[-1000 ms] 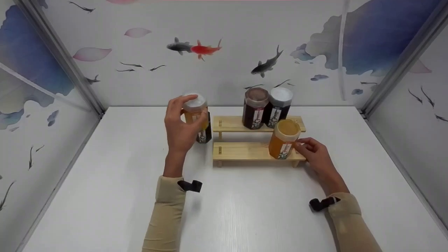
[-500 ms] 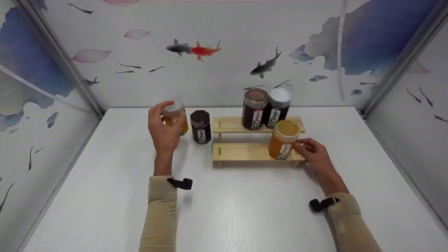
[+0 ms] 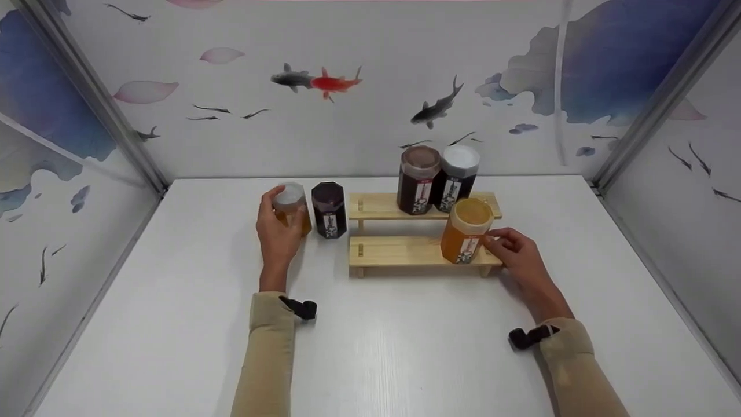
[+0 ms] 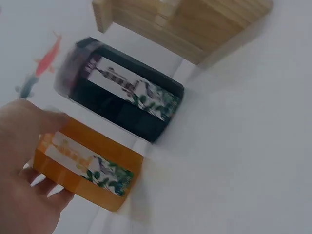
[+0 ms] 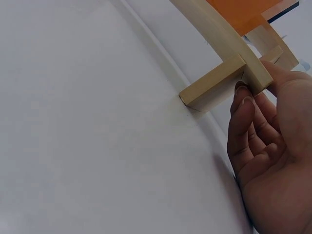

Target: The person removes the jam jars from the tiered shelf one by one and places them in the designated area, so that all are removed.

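My left hand [image 3: 279, 234] grips an amber honey jar [image 4: 87, 163] with a whitish lid, thumb on one side and fingers on the other. The jar stands upright at table level, left of a dark jar [image 3: 329, 211] with a dark lid; whether its base touches the table is hard to tell. At the right end of a two-step wooden rack [image 3: 399, 251], my right hand [image 3: 524, 258] pinches the lower shelf's end. Close to those fingers, an amber jar [image 3: 461, 242] with a yellowish lid stands on the lower step.
On the rack's upper step, two dark jars stand side by side, a brown-lidded jar [image 3: 418, 185] and a white-lidded jar [image 3: 457, 179]. The white table [image 3: 370, 347] meets a back wall [image 3: 347, 139] printed with fish, just behind the rack.
My left hand has carried the amber jar leftward from over the dark jar, then lowered it beside that jar. My right hand stays at the rack's end.
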The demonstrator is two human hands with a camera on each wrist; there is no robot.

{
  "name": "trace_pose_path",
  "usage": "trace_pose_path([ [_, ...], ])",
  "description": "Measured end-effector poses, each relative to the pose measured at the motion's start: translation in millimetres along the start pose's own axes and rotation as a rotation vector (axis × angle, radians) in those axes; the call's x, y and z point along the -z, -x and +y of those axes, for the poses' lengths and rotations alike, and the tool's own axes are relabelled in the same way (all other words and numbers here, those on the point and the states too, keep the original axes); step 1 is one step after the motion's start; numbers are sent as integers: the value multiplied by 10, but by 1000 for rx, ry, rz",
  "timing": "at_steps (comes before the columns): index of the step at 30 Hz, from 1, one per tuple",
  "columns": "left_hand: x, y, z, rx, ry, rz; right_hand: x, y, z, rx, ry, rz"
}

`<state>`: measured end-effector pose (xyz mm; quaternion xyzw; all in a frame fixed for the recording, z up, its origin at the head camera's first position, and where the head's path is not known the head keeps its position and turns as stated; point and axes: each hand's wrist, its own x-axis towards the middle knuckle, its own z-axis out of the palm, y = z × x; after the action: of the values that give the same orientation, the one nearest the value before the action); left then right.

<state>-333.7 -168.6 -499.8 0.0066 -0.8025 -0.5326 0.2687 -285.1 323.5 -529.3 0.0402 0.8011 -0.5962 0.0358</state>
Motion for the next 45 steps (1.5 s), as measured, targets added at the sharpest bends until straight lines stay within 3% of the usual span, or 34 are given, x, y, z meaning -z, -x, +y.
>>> trace_pose_path([
  [3, -4, 0, -67, 0, 19, -35, -9, 0, -11, 0, 11, -3],
  [12, 74, -22, -47, 37, 7, -143, -5, 3, -4, -3, -5, -5],
  [20, 123, -45, -28, 78, -10, -171, 3, 4, -1, -12, -10, -3],
  [26, 132, -47, 72, 60, -27, -193, -1, 0, 5, 9, -16, 5],
  [31, 47, 3, 374, -61, -56, -173, -3, -4, 12, 7, -8, 3],
  [37, -273, 193, 922, -317, 3, -138, 0, -7, 23, 10, -1, 2],
  [40, -481, 334, 1160, -414, 45, -179, -4, -9, 27, 9, 5, 3],
  [45, -740, 580, 1449, -487, 105, -317, -9, -11, 23, 9, 19, 6],
])
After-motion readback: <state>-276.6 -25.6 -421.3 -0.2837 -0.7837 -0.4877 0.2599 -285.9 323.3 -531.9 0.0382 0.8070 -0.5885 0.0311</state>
